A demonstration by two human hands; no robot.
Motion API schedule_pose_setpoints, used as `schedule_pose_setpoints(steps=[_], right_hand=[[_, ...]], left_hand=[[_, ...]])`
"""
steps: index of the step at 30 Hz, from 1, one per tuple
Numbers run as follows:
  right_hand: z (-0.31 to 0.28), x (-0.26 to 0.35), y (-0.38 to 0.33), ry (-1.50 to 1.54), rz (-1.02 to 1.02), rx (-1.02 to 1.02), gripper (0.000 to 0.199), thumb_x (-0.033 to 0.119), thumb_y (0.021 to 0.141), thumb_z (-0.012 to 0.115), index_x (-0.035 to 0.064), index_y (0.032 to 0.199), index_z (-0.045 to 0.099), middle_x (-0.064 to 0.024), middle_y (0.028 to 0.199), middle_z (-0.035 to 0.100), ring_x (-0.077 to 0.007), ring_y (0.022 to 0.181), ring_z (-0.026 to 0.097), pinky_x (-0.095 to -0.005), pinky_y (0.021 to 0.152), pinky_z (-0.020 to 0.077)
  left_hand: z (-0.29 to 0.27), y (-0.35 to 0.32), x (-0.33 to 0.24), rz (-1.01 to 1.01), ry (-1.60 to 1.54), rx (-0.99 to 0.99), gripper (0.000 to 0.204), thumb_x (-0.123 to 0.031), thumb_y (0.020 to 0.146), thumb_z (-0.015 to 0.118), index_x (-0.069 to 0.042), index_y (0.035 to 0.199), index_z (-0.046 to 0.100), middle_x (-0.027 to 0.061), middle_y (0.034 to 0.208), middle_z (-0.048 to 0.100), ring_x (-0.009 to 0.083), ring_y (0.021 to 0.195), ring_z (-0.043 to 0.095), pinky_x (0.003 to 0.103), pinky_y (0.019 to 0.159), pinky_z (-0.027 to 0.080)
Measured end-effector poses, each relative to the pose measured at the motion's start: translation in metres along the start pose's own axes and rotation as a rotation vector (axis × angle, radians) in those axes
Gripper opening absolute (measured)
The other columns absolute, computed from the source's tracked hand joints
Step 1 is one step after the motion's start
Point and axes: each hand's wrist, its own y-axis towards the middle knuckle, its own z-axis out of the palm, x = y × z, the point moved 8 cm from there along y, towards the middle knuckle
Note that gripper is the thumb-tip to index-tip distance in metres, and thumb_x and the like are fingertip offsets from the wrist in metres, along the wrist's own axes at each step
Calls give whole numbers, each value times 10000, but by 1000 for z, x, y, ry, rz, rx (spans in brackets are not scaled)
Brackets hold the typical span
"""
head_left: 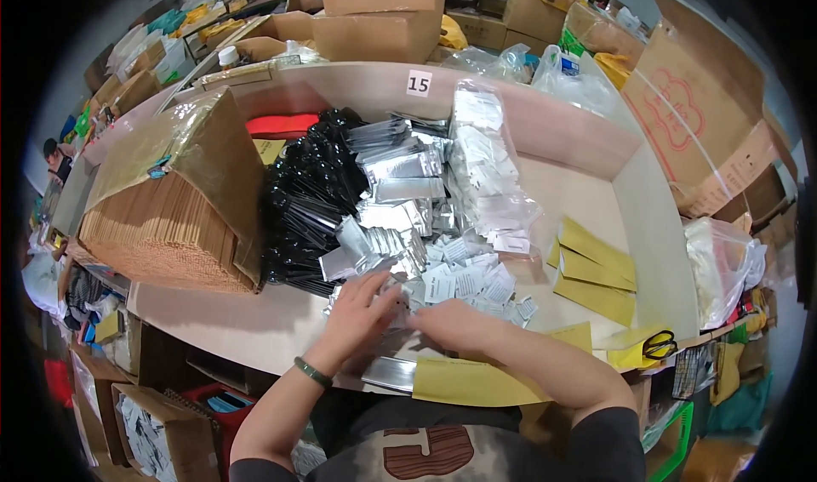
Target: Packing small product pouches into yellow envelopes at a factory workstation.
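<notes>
My left hand [362,310] reaches over the near edge of a pile of silver foil sachets [393,218], fingers stretched and apart. Close beside it, my right hand [447,322] has its fingers curled in; what they hold, if anything, is hidden. Small white printed packets [464,283] lie loose just beyond my right hand. In front of my body, a yellow paper envelope [477,382] rests at the table's near edge, with a flat silver packet [390,373] at its left end. Black glossy long-handled pieces [311,176] are heaped left of the sachets.
A carton of stacked brown paper pieces [162,235] stands at the left. A clear bag of white packets [485,142] leans against the back wall. More yellow envelopes [596,269] lie at right, with black-handled scissors [659,344] at the corner. Low walls [579,120] border the table.
</notes>
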Motion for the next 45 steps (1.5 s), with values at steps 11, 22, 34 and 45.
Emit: schedule_pose_setpoints(steps=[11, 22, 34, 45], right_hand=[[2, -91, -124, 120, 565, -738, 158, 172, 871, 655, 19, 902, 683, -188, 1096, 615, -391, 1050, 579, -438, 889, 483], [-48, -69, -116, 174, 476, -1006, 128, 55, 820, 681, -15, 920, 643, -142, 923, 600, -323, 886, 617, -374, 754, 496], [-53, -35, 77, 949, 442, -743, 171, 202, 848, 756, 36, 886, 735, -114, 884, 686, -170, 766, 640, -310, 676, 491], [-54, 8, 101, 239, 364, -1032, 91, 85, 812, 649, 4, 815, 607, -180, 937, 561, -373, 891, 589, -464, 750, 486]], left_hand=[[-3, -84, -58, -217, -288, 170, 751, -248, 655, 839, -98, 1333, 551, 103, 1223, 566, 326, 1110, 553, 448, 969, 444], [-53, -97, -1, -389, -172, -94, 414, -164, 762, 779, -94, 1134, 610, 147, 1175, 612, 361, 1090, 580, 447, 946, 469], [-48, -63, 120, -317, 265, -44, 137, -116, 733, 653, -105, 830, 557, 65, 815, 539, 273, 837, 595, 409, 754, 471], [-60, -93, 101, -438, 249, -39, 182, -186, 744, 690, -118, 887, 602, 71, 929, 601, 265, 913, 615, 401, 792, 511]])
